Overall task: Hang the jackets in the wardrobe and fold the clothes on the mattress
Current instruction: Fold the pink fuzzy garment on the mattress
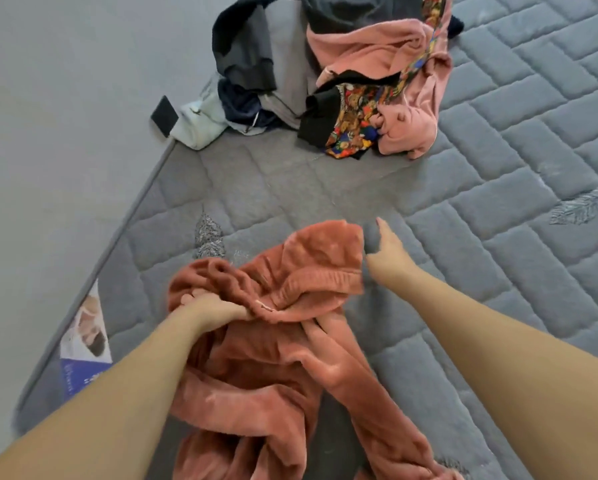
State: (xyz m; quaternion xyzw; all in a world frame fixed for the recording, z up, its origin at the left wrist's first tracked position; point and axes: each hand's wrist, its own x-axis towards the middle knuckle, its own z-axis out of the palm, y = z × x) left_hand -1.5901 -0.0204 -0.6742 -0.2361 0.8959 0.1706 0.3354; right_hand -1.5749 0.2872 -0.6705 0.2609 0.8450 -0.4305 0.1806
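A rust-orange plush garment [276,348] lies crumpled on the grey quilted mattress [498,168] in front of me. My left hand [217,308] grips a bunched fold near its elastic waistband, fingers buried in the fabric. My right hand [387,251] hovers just right of the garment's upper edge with fingers relaxed, holding nothing. At the far end of the mattress sits a pile of unfolded clothes [325,74]: a pink fleece piece [411,109], a colourful patterned garment [353,123], dark grey and black items [245,46] and a pale blue piece [200,123].
The mattress's left edge [117,244] runs diagonally beside a grey floor [48,116]. A printed label [86,341] sits on the mattress's near left corner. A small black rectangular object [164,116] lies by the pile. Bare quilted surface stretches to the right.
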